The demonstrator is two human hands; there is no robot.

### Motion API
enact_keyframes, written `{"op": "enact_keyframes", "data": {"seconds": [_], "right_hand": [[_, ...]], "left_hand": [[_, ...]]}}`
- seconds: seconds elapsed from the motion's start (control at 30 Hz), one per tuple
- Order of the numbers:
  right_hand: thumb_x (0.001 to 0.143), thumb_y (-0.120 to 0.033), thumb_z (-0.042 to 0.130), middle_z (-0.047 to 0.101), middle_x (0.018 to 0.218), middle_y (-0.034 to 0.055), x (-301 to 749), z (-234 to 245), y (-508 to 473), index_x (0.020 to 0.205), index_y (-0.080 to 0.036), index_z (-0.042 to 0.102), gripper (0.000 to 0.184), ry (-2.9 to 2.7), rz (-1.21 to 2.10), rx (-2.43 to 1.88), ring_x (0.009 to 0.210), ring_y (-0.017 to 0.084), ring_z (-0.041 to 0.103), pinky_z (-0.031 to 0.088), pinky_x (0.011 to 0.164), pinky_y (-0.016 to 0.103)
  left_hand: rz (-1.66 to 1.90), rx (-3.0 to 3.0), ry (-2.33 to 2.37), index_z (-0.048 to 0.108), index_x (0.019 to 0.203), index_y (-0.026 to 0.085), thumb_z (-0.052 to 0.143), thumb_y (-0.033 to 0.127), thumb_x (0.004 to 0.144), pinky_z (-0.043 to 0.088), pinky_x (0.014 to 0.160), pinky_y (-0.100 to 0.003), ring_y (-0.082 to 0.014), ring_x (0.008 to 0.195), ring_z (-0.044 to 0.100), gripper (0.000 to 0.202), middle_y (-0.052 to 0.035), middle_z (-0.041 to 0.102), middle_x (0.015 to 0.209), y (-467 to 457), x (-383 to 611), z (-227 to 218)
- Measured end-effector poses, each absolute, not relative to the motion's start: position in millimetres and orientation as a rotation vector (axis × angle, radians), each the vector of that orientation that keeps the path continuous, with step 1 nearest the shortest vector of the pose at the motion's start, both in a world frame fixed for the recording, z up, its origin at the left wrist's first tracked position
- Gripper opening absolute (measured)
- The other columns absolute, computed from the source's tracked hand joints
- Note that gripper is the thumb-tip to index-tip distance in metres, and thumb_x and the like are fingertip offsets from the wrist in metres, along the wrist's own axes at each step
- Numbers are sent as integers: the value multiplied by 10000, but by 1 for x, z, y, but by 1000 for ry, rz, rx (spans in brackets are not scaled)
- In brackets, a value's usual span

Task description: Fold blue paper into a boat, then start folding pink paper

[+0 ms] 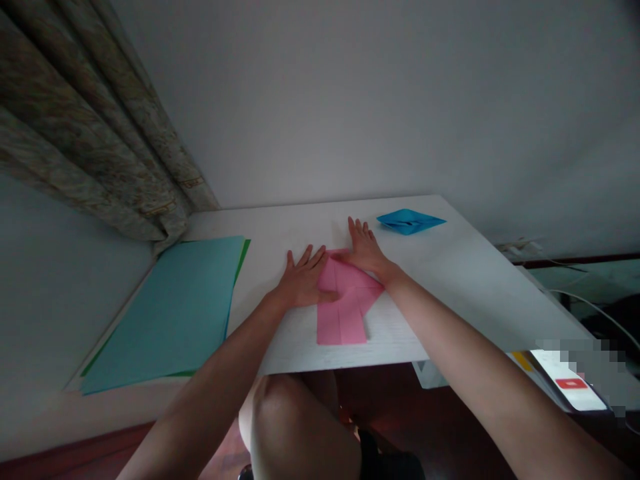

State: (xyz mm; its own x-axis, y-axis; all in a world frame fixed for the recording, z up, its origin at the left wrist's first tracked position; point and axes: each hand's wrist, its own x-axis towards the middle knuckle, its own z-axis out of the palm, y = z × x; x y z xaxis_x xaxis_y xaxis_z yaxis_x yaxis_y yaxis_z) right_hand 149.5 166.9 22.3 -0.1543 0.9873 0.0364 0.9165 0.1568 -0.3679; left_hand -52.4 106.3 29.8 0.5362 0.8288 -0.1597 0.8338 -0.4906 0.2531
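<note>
A pink sheet of paper (345,320), partly folded and marked with creases, lies on the white table (300,223) near its front edge. One pointed flap of it sticks out to the right. My left hand (304,280) rests on the paper's left side with fingers spread and the thumb across it. At the paper's upper edge is my right hand (364,247), its fingers stretched away from me and its thumb lying on the pink paper. Part of the paper's top is hidden under both hands.
A blue folded paper boat (410,222) sits toward the back right of the table. To the left lies a stack of large teal and green sheets (170,307). A patterned curtain (100,120) hangs at the left, and a lit phone (570,380) is at the lower right.
</note>
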Motion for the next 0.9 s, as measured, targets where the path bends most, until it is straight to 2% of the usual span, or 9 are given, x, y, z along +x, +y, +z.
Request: {"op": "enact_keyframes", "data": {"seconds": [0.1, 0.27, 0.37, 0.5, 0.63, 0.9], "right_hand": [[728, -630, 699, 59, 1628, 284, 149, 26, 158, 1583, -76, 25, 1221, -2187, 382, -1871, 1502, 430, 20, 136, 1177, 581], [724, -705, 660, 18, 1628, 290, 152, 27, 145, 1582, -78, -4, 1253, -2214, 426, -1878, 1499, 436, -21, 120, 1175, 587], [709, -731, 648, 0, 1633, 276, 156, 23, 140, 1585, -113, -31, 1268, -2217, 438, -1845, 1498, 436, -36, 117, 1163, 616], [695, -735, 663, -18, 1630, 282, 156, 23, 134, 1585, -114, -30, 1287, -2238, 438, -1859, 1494, 447, -38, 121, 1161, 615], [681, -724, 688, -50, 1624, 293, 153, 28, 125, 1580, -92, -48, 1322, -2267, 453, -1902, 1491, 435, -74, 112, 1171, 595], [681, -734, 681, -111, 1619, 283, 152, 30, 104, 1579, -104, -73, 1330, -2281, 515, -1867, 1479, 422, -137, 82, 1179, 594]], "left_hand": [[-41, 2477, 1388, 127, 1588, 212, 455, 761, 831, -22, 1124, -750, -397, 1519, -14, 992, -98, 51, 1659, 105, -53, 32], [-25, 2500, 1344, 208, 1567, 329, 457, 740, 855, -10, 1108, -769, -398, 1519, -14, 859, -44, 40, 1663, 105, -56, 34], [-58, 2499, 1339, 214, 1559, 363, 440, 606, 931, 6, 1108, -770, -378, 1523, -8, 710, -26, 42, 1662, 105, -58, 35], [-37, 2475, 1387, 251, 1541, 410, 325, 439, 1003, 25, 1117, -763, -337, 1530, 26, 543, 14, 91, 1659, 107, -57, 33], [21, 2473, 1417, 277, 1534, 409, 258, 446, 1015, 35, 1115, -768, -323, 1532, 47, 520, 25, 117, 1656, 108, -56, 27], [46, 2481, 1427, 282, 1535, 399, 305, 476, 999, 39, 1120, -762, -332, 1530, 66, 541, 20, 137, 1655, 105, -56, 27]]}}
